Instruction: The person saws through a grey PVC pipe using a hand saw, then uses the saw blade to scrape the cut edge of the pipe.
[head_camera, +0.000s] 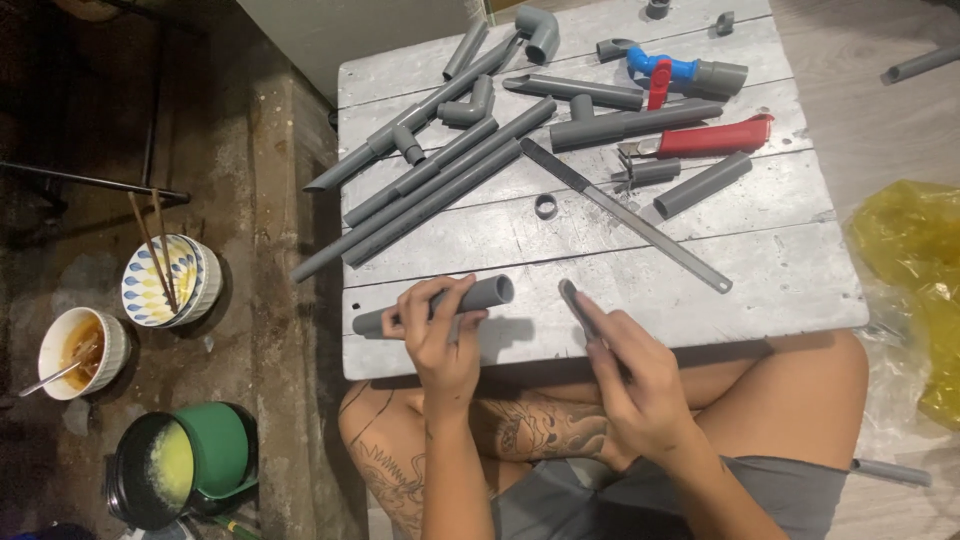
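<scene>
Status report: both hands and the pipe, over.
Left hand gripping short grey pipe over board. Right hand holding slim tool beside pipe's open end. Nothing between.

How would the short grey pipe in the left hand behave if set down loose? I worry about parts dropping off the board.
The short grey pipe is round and smooth, so it would probably roll on the flat grey board. It looks hollow and thin-walled, likely light and stiff. The left hand holds it near the board's front edge, so a push could send it off.
</scene>
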